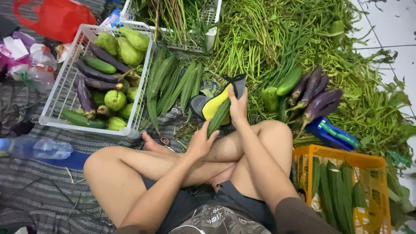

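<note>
I saw my left hand (200, 143) clenched around the lower end of a long green ridged gourd (218, 118), while my right hand (238, 106) gripped its upper part against a yellow-and-grey glove (208, 106) lying just beyond my crossed legs. The gourd sat tilted, near the centre of view. At ten o'clock stood a white basket (65, 82) of eggplants and pale green squash; at four o'clock an orange crate (342, 158) held more gourds, with a blue packet bearing a green label (331, 133) just above it. A red bag (56, 17) lay at eleven o'clock, a clear bottle (37, 148) at nine.
</note>
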